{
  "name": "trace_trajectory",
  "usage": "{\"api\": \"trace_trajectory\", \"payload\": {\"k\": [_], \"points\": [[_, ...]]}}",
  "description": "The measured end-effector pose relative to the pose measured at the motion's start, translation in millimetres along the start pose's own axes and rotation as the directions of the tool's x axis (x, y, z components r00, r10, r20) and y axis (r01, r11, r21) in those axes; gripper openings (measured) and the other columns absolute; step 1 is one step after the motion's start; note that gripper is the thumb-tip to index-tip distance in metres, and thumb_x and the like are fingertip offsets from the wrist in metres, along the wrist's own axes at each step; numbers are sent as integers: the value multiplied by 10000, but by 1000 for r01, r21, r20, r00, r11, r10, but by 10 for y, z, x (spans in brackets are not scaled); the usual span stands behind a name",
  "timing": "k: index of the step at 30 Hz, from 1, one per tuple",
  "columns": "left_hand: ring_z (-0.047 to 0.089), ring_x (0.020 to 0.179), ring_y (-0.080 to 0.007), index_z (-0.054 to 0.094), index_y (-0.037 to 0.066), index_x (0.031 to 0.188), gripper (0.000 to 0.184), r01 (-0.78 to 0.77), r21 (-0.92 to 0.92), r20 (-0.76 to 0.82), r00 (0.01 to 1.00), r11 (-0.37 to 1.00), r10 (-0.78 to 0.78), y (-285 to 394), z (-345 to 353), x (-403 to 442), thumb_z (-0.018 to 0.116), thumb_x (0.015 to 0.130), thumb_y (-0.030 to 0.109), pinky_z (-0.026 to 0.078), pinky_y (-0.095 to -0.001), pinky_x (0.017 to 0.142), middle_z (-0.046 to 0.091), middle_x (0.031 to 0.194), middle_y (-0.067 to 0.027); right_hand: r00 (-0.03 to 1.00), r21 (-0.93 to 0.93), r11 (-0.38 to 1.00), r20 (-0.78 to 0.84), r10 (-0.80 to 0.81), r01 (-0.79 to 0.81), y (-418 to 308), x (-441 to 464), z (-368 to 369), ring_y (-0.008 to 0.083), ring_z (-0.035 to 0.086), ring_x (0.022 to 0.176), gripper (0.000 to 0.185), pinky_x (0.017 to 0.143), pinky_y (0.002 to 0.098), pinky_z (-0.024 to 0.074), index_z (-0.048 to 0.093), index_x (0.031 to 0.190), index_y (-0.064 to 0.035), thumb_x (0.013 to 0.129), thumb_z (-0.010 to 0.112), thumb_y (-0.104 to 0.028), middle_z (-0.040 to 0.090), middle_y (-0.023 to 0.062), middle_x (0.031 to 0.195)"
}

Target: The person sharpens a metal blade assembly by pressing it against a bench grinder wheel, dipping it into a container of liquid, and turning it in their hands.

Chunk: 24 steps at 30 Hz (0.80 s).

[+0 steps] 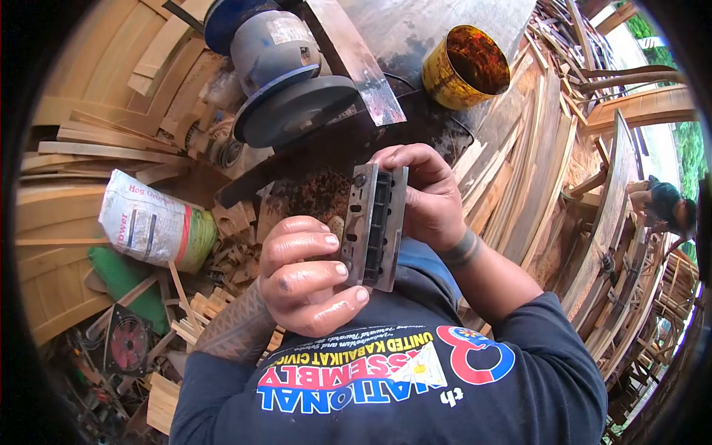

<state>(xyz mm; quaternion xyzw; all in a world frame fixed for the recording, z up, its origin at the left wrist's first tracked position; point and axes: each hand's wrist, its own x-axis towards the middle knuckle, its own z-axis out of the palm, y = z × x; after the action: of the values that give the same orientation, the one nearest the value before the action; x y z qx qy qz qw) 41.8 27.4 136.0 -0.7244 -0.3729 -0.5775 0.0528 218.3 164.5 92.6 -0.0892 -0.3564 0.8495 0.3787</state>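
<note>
A dark metal block with slotted side plates (361,215) stands nearly upright in front of my chest. A black channel with crosspieces runs between its plates. My left hand (308,274) is closed on its left side, the wet-looking fingertips pressed along the lower edge. From the upper right, my right hand (426,193) grips the block's top and right side, its fingertips partly hidden behind the metal. Just beyond the hands is a bench grinder (274,52) with a large grey wheel (297,111). A stained yellow can (466,67) sits to its right.
A flat strip (360,59) extends beside the grinder. Wood boards (534,170) are stacked along the right. On the left lie a printed sack (152,222), wood scraps and a fan (127,339). Another person (664,208) is at the far right.
</note>
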Motion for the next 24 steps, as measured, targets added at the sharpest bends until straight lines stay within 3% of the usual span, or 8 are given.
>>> {"api": "trace_trajectory", "payload": {"k": [7, 24], "points": [[678, 1029, -269, 758, 198, 1025, 354, 7, 7, 42, 999, 1000, -7, 22, 1, 63, 887, 698, 153, 635, -420, 749, 602, 1051, -50, 1000, 38, 999, -5, 7, -7, 28, -37, -2, 212, 694, 1221, 337, 1093, 400, 564, 690, 1269, -24, 962, 828, -16, 727, 122, 1284], [725, 1102, -303, 695, 166, 1016, 349, 6, -25, 92, 996, 1000, -4, 51, 45, 12, 917, 747, 165, 659, -461, 833, 625, 1103, -70, 983, -126, 980, 120, -139, 154, -206, 14, 68, 271, 691, 1243, 256, 1104, 426, 557, 733, 1198, -1, 955, 811, 15, 732, 173, 1258]]}}
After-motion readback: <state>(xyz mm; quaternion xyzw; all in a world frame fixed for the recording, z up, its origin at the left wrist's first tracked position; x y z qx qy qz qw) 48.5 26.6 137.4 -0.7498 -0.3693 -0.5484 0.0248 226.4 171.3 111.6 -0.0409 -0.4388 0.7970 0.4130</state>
